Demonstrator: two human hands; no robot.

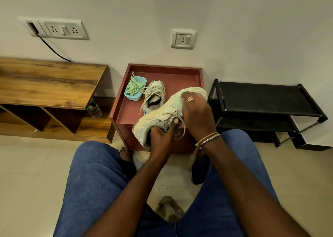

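We held the shoe [163, 109] above the red stand's [128, 115] front edge, left hand [162, 137] clamped on its heel, right hand [197, 110] curled over its toe, judging it light, bendy, best gripped at both ends.

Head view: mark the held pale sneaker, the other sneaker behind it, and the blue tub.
Held pale yellow-grey sneaker [158, 118]: head view, side of the upper.
Second grey laced sneaker [157, 85]: head view, toe cap.
Blue plastic tub [133, 97]: head view, front wall.
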